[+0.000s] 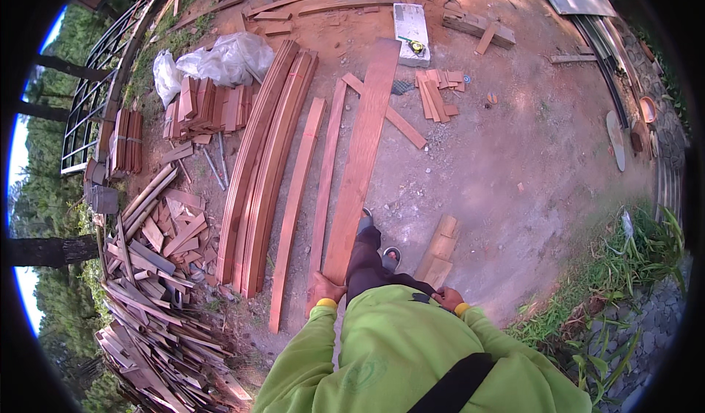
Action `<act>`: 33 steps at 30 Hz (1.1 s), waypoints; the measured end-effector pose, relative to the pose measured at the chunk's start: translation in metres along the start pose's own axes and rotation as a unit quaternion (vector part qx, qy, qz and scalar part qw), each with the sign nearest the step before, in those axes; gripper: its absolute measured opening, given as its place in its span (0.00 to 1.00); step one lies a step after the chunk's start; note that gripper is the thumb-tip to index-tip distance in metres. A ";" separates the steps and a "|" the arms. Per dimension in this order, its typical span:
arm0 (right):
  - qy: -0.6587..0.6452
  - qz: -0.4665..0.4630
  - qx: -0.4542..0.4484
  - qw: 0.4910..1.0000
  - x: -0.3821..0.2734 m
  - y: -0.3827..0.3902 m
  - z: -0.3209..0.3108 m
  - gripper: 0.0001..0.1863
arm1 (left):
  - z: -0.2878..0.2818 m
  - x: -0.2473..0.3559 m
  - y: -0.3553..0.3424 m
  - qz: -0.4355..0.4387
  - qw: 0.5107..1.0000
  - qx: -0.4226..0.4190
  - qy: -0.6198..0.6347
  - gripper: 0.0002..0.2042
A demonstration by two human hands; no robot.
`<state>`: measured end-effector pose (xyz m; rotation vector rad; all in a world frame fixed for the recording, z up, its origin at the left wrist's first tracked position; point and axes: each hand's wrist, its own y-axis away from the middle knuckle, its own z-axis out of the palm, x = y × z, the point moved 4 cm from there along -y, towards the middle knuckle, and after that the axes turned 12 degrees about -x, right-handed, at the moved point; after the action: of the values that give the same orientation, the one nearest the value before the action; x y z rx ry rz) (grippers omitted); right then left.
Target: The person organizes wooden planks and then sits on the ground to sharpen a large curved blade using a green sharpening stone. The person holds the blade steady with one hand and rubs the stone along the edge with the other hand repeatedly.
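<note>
A wide reddish-brown plank (369, 145) slants away from my left side toward the far middle. My left hand (326, 288) is closed on its near end, beside my thigh. Just left of it, a narrower board (327, 163) runs nearly parallel, its near end close to the same hand. My right hand (448, 298) rests by my right hip with its fingers curled. A small dark thing shows next to those fingers at my waist, and whether they hold it is hidden.
Long stacked boards (277, 163) and a single strip (297, 215) lie to the left. Scrap wood (158, 325) heaps at lower left. Short boards (439, 248) lie near my right foot. A tape measure (416, 46) sits on a white block (410, 24) at the far side.
</note>
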<state>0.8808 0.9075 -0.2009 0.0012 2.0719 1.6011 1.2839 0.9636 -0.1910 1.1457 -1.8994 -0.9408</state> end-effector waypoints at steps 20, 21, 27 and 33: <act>0.203 0.009 0.016 0.979 -0.109 -0.065 -0.278 0.10 | -0.011 0.194 -0.005 -0.024 1.000 -0.006 0.004 0.40; 0.199 -0.001 0.009 0.980 -0.111 -0.066 -0.296 0.10 | -0.005 0.202 -0.003 -0.029 0.999 -0.010 0.011 0.39; 0.254 -0.010 -0.073 0.964 -0.109 -0.087 -0.343 0.11 | 0.018 0.254 -0.017 -0.027 0.999 -0.030 0.003 0.39; 0.281 -0.063 -0.146 0.947 -0.140 -0.095 -0.358 0.11 | 0.038 0.255 -0.023 -0.012 0.998 -0.037 0.058 0.41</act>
<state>0.8887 0.5125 -0.1708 -0.7575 2.1395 1.9709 1.1718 0.7310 -0.1767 1.1573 -1.7481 -0.9294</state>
